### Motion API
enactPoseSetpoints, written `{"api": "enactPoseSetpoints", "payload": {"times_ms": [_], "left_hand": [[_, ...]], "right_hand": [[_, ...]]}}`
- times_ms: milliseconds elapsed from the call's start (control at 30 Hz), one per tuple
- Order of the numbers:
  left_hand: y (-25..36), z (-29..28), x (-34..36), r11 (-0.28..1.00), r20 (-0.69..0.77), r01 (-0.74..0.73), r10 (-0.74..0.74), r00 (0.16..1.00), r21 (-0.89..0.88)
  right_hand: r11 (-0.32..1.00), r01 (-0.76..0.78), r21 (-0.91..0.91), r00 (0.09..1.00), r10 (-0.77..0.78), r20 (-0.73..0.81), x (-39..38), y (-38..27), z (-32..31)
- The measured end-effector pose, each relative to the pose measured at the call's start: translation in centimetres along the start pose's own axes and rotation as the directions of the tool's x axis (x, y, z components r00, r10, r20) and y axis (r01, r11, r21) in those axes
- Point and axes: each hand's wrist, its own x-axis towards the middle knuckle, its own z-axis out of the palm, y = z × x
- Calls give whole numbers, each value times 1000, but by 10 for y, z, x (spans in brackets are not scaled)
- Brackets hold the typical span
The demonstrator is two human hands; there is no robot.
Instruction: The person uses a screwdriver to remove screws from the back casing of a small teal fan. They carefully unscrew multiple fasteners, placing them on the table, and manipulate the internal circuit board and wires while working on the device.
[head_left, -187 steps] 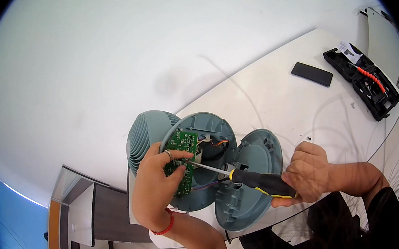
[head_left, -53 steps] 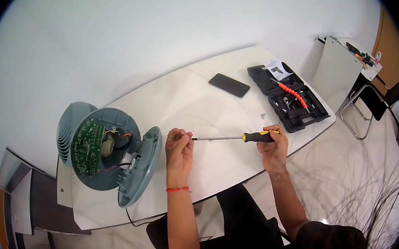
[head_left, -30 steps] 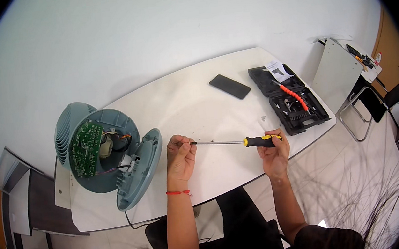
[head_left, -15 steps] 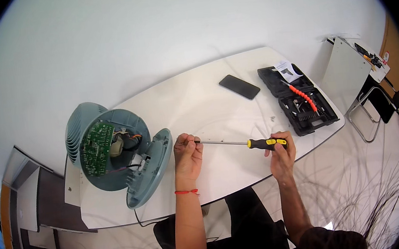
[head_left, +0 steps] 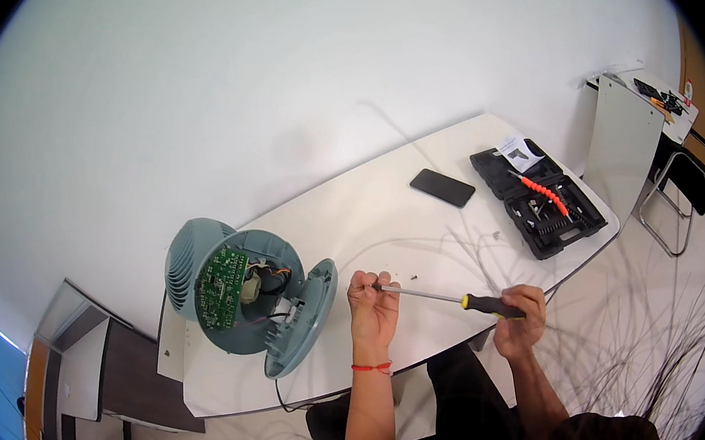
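Observation:
A long screwdriver (head_left: 429, 295) with a black and yellow handle and a thin metal shaft spans my two hands, above the table's front part. My right hand (head_left: 519, 320) is closed round the end of its handle. At the dark tip, the thumb and fingers of my left hand (head_left: 371, 312) are pinched together; whether they also hold something small is hidden. To the left stands an opened grey-green fan housing (head_left: 249, 338), with a green circuit board (head_left: 224, 287) and wires showing. Its round cover (head_left: 315, 310) hangs tilted beside it, close to my left hand.
On the white table (head_left: 326, 214) lie a black phone (head_left: 443, 187), an open black tool case (head_left: 573, 235) with an orange flexible shaft (head_left: 546, 194), and tiny dark bits, perhaps screws (head_left: 414, 277). A cable (head_left: 282, 395) hangs over the front edge. A chair (head_left: 670, 212) stands right.
The view has shifted, so the table sits lower and further right. The screwdriver's handle has turned in my right hand, showing less yellow. My left fingers stay at the tip.

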Motion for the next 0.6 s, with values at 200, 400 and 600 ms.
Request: {"api": "enactPoseSetpoints", "payload": {"times_ms": [200,400,600], "left_hand": [[12,36,-12,994,69,-46,39,997,99],[38,62,-31,930,134,-172,135,982,324],[60,81,-51,858,218,-300,226,949,416]], "right_hand": [[985,160,-71,985,-164,-47,3,-17,-18],[983,183,16,983,-183,-32,7,-36,-25],[990,-33,135,999,33,1,-11,-50,-22]]}}
